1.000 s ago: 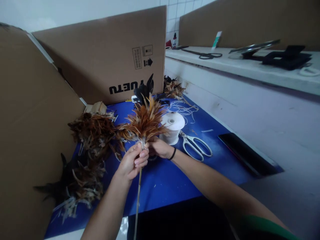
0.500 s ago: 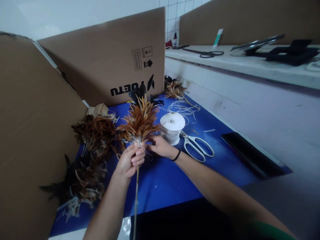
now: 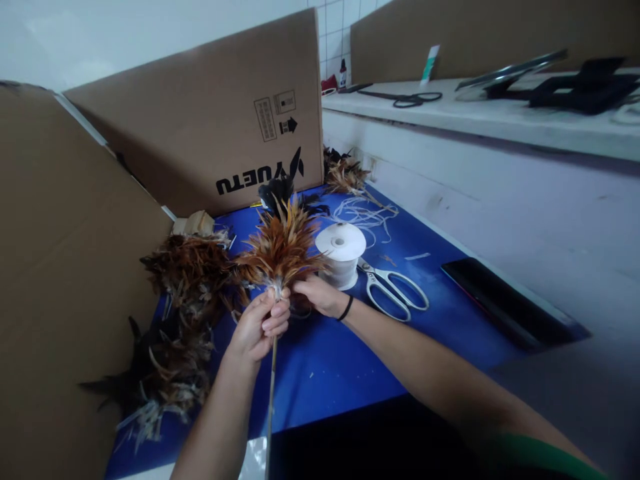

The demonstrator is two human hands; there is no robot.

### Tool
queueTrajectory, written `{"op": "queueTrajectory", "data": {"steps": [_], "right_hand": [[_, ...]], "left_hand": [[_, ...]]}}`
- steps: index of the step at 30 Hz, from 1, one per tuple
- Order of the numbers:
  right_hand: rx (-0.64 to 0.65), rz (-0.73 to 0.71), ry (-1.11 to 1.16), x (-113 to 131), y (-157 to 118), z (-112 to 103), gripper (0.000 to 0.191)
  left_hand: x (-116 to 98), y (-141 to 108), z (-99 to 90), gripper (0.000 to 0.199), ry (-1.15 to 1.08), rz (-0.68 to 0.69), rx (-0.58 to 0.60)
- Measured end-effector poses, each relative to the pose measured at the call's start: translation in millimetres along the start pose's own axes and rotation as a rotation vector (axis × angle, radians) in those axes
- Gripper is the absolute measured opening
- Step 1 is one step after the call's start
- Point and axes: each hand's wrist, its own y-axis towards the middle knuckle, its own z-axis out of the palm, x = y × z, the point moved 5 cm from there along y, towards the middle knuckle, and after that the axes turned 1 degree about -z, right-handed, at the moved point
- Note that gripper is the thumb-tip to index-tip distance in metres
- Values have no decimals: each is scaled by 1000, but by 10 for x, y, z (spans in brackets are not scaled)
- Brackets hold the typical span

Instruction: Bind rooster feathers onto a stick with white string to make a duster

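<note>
Over the middle of the blue table [image 3: 350,360], the left hand [image 3: 257,327] is closed around a thin stick [image 3: 271,393] just below a fan of brown and orange feathers [image 3: 281,248]; the fingers curl over the stick, the thumb pressing at the base of the feathers, so this grip is shut on the stick. The stick runs down from the hand toward the near edge of the table and past it. The right hand [image 3: 317,295], with a black band at the wrist, touches the base of the same feather bunch from the right side, fingertips pinched at the quills beside the left thumb; whether it grips a strand or only presses the feathers cannot be told.

Just behind the right hand stands a white spool of cord [image 3: 341,255], and right of the spool lie white-handled scissors [image 3: 393,289], blades toward the spool. Loose white cord [image 3: 363,215] is tangled farther back, near the far edge. Along the left edge of the table lies a heap of loose brown feathers [image 3: 187,287], stretching toward the near left corner, and a smaller feather bunch [image 3: 345,175] sits at the far right corner. A cardboard box [image 3: 200,127] printed with black letters stands along the far edge, and another cardboard panel [image 3: 60,267] walls the left side. A dark flat tray [image 3: 505,307] lies at the right edge. On the raised white ledge [image 3: 480,120] beyond, black scissors [image 3: 405,100] lie flat.
</note>
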Motion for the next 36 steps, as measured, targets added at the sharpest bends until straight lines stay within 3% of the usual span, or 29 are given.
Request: {"op": "queueTrajectory", "data": {"steps": [4, 9, 14, 23, 30, 36], "right_hand": [[12, -186, -92, 141, -32, -53, 15], [12, -151, -282, 202, -106, -85, 21], [-56, -228, -558, 307, -153, -104, 18], [-171, -308, -765, 421, -220, -26, 18], [-275, -416, -770, 467, -266, 53, 20], [-356, -345, -615, 434, -223, 57, 19]], "left_hand": [[-70, 1, -35, 12, 9, 32, -32], [-92, 27, -140, 18, 76, 23, -104], [-60, 64, -193, 24, 144, 10, -137], [-47, 105, -236, 31, 292, 46, -217], [-66, 99, -176, 41, 441, 135, -300], [-87, 107, -200, 42, 593, 275, -364]]}}
